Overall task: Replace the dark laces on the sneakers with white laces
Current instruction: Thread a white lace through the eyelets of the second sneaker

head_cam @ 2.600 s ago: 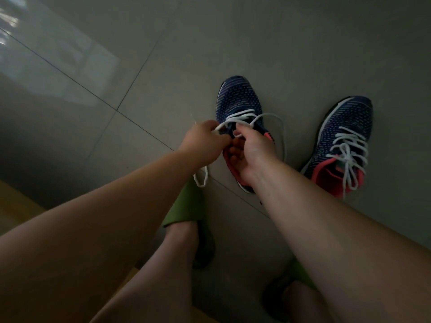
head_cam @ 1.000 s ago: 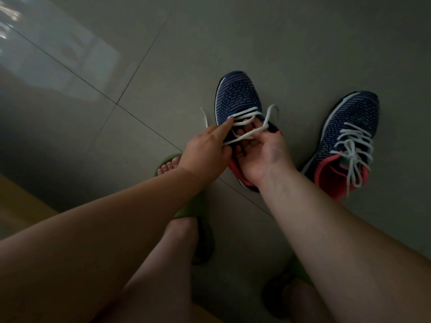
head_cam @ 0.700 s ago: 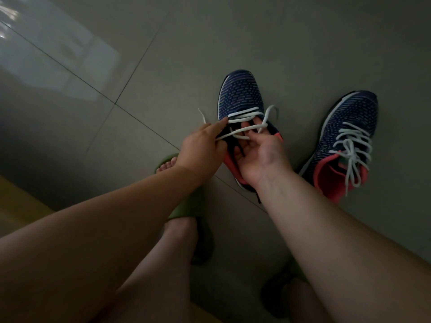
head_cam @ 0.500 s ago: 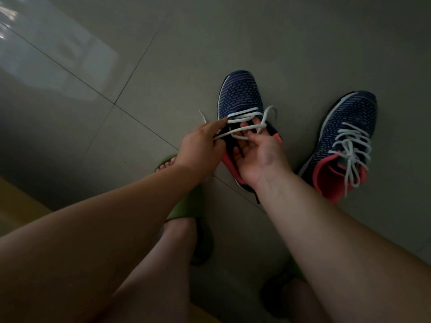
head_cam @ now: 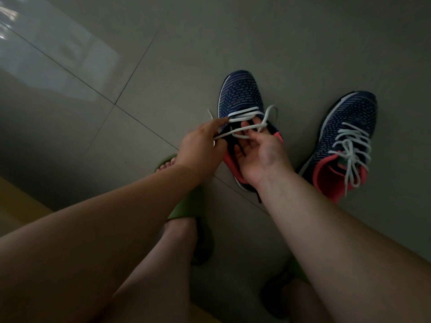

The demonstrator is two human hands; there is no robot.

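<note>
Two rows of white lace (head_cam: 242,113) cross the near sneaker (head_cam: 240,99), toe pointing away. Its loose strand runs sideways between the hands: left hand (head_cam: 200,148) pinches one end, right hand (head_cam: 258,150) pinches it over the open tongue, nearer the next eyelets. Other sneaker (head_cam: 347,136) sits laced on the floor (head_cam: 233,31).

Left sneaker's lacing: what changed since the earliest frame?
Both fists opened: the left hand now draws the white lace out leftward across the left sneaker, and the right hand pinches it. The laced right sneaker stayed put.
</note>
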